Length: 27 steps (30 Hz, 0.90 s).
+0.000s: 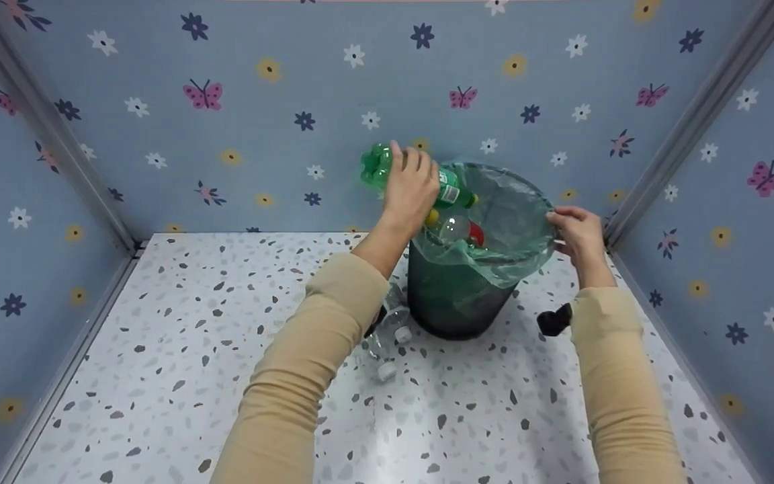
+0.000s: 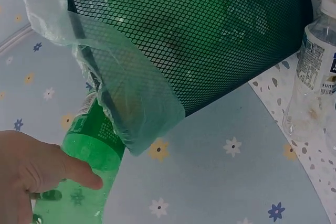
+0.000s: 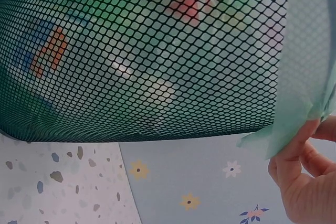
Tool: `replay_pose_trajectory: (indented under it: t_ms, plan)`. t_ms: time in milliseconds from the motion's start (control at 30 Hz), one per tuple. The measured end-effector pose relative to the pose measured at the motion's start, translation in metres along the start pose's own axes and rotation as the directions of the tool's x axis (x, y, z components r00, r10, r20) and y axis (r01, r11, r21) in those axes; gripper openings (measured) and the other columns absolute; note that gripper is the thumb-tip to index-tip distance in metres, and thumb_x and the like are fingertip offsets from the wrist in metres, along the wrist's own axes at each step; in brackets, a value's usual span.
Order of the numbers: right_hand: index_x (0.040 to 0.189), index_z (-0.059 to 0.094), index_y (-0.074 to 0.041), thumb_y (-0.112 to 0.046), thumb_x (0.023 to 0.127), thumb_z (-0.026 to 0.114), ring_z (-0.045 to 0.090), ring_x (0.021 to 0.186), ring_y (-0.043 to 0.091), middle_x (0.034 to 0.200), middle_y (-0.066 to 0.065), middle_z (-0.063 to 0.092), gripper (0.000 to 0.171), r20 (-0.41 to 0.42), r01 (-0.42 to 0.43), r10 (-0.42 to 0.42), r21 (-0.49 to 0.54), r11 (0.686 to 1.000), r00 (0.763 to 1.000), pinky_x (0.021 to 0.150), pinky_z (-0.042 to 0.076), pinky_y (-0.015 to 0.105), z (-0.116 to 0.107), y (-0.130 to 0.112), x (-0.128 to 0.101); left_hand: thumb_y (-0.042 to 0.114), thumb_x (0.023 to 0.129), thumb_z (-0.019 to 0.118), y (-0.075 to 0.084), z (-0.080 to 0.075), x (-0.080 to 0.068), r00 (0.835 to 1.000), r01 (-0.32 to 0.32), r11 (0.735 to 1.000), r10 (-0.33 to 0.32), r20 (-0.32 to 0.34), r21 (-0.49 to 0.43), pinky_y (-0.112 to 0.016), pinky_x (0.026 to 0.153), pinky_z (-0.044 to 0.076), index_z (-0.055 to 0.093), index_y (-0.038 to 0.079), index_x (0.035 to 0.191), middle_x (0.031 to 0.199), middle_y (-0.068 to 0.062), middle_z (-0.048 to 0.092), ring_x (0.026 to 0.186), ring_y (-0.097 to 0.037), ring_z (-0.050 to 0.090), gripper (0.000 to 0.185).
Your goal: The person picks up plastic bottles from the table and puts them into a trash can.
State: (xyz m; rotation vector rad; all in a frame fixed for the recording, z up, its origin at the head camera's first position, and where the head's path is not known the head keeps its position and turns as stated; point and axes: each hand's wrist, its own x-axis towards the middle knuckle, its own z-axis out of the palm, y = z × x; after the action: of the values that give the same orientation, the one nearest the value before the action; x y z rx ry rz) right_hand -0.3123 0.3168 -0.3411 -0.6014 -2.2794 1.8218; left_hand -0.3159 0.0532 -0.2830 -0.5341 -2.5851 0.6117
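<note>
The left hand holds a green bottle over the bin; the right hand pinches the bag

Bright even light, soft shadows; wrist views close, perhaps slightly blurred.

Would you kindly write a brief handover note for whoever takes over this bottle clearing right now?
Left hand: grips the green bottle, held cap-end over the bin rim.
Right hand: pinches the green bag liner at the far edge of the mesh bin.
Done: several bottles lie inside the bin.
Left: the green bottle is not yet in; clear bottles lie on the speckled floor beside the bin.
</note>
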Motion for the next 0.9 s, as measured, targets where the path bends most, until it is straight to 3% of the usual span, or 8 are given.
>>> replay_pose_trajectory:
  t_ms: [133, 233, 300, 533, 667, 767, 900]
  plan:
    - [0.119, 0.051, -0.005, -0.021, 0.087, 0.056, 0.053, 0.073, 0.012, 0.098, 0.003, 0.049, 0.036, -0.009, 0.002, -0.002, 0.006, 1.000, 1.000, 0.053, 0.041, 0.020, 0.001, 0.000, -0.001, 0.010, 0.093, 0.045, 0.006, 0.005, 0.002, 0.986, 0.034, 0.992, -0.013, -0.164, 0.123, -0.051, 0.097, 0.022, 0.046, 0.004, 0.127, 0.128, -0.014, 0.042, 0.116, -0.029, 0.037, 0.035]
    - [0.118, 0.051, -0.005, -0.020, 0.087, 0.056, 0.053, 0.071, 0.012, 0.097, 0.004, 0.050, 0.035, -0.014, 0.003, -0.003, 0.004, 1.000, 1.000, 0.051, 0.041, 0.019, 0.003, 0.000, -0.001, 0.010, 0.094, 0.042, 0.009, 0.009, 0.000, 0.953, 0.106, 0.982, -0.055, -0.298, 0.159, -0.048, 0.095, 0.027, 0.048, 0.007, 0.127, 0.129, -0.012, 0.043, 0.115, -0.028, 0.040, 0.034]
    - [0.118, 0.051, -0.005, -0.020, 0.087, 0.056, 0.053, 0.071, 0.012, 0.097, 0.004, 0.050, 0.035, -0.013, 0.001, -0.001, 0.006, 1.000, 1.000, 0.051, 0.041, 0.019, 0.002, 0.000, -0.002, 0.012, 0.094, 0.043, 0.008, 0.010, -0.001, 0.934, 0.145, 0.979, -0.087, -0.345, 0.145, -0.047, 0.095, 0.029, 0.046, 0.009, 0.129, 0.130, -0.012, 0.042, 0.116, -0.027, 0.039, 0.035]
    - [0.115, 0.052, -0.005, -0.020, 0.087, 0.056, 0.054, 0.072, 0.012, 0.096, 0.004, 0.050, 0.033, -0.002, 0.002, -0.002, 0.018, 1.000, 1.000, 0.055, 0.044, 0.021, 0.000, -0.001, -0.001, 0.017, 0.092, 0.046, 0.001, 0.006, -0.004, 0.926, 0.187, 0.982, -0.173, -0.335, 0.009, -0.049, 0.092, 0.034, 0.043, 0.008, 0.131, 0.128, -0.014, 0.044, 0.114, -0.029, 0.042, 0.040]
    - [0.115, 0.053, -0.005, -0.020, 0.087, 0.056, 0.054, 0.071, 0.012, 0.094, 0.003, 0.050, 0.031, 0.001, -0.004, 0.004, 0.029, 1.000, 1.000, 0.057, 0.044, 0.023, -0.001, -0.001, 0.000, 0.011, 0.093, 0.043, 0.000, 0.014, -0.008, 0.883, 0.235, 0.968, -0.249, -0.398, -0.084, -0.044, 0.087, 0.040, 0.054, 0.006, 0.120, 0.114, -0.010, 0.054, 0.103, -0.026, 0.051, 0.029]
    - [0.116, 0.052, -0.005, -0.020, 0.087, 0.056, 0.054, 0.072, 0.012, 0.095, 0.003, 0.050, 0.032, -0.002, -0.005, 0.005, 0.014, 1.000, 1.000, 0.058, 0.044, 0.024, 0.000, -0.001, 0.000, 0.008, 0.092, 0.045, -0.001, 0.025, -0.014, 0.862, 0.259, 0.953, -0.302, -0.408, -0.158, -0.041, 0.081, 0.044, 0.059, 0.005, 0.110, 0.102, -0.009, 0.058, 0.092, -0.024, 0.055, 0.023]
    - [0.119, 0.050, -0.005, -0.020, 0.087, 0.055, 0.054, 0.074, 0.013, 0.098, 0.004, 0.049, 0.036, -0.007, -0.009, 0.009, -0.005, 1.000, 1.000, 0.059, 0.044, 0.024, 0.001, -0.001, 0.000, 0.006, 0.089, 0.050, -0.007, 0.041, -0.027, 0.881, 0.262, 0.926, -0.345, -0.323, -0.272, -0.037, 0.071, 0.046, 0.061, 0.002, 0.103, 0.093, -0.010, 0.059, 0.082, -0.024, 0.057, 0.018]
